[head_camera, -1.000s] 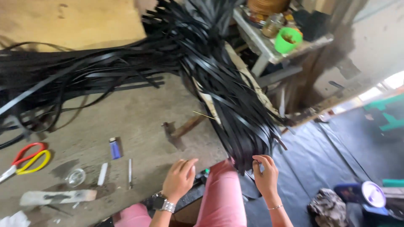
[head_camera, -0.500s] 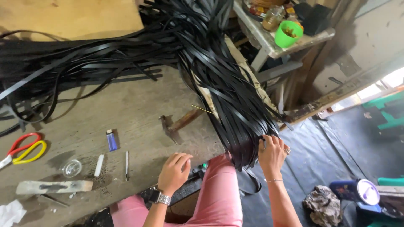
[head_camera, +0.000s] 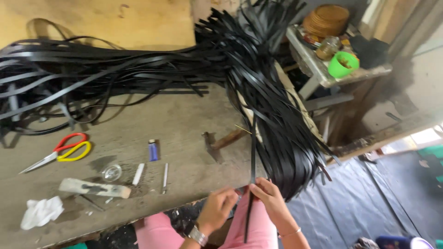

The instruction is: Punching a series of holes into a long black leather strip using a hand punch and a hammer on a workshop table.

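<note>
Presently, a single black strip (head_camera: 253, 152) is pinched at the near edge of the workbench (head_camera: 184, 138), where both hands meet. The right hand (head_camera: 272, 200) is closed on the strip with thumb and fingertips, and the left hand (head_camera: 219, 207), with a wristwatch (head_camera: 197, 236) worn at the wrist, is curled beside it, its fingertips brought up to the same strip; whether a firm grip is made by the left cannot be told. The strip is drawn out straight from the far pile, run down past the bench edge, and its loose end is hung over the pink trousers (head_camera: 258, 230) below.

A large bundle of black strips (head_camera: 277, 124) is draped over the right end of the bench, just right of the hands, and is spread leftward along the far side. On the bench to the left, red and yellow scissors (head_camera: 64, 150), a blue lighter (head_camera: 152, 150), a small glass dish (head_camera: 111, 172), a whitish block (head_camera: 94, 188) and a crumpled white tissue (head_camera: 40, 212) are laid well apart from the hands. A hammer (head_camera: 221, 140) is rested near the middle. At the far right, a green cup (head_camera: 344, 64) is stood on a small table (head_camera: 323, 76).
</note>
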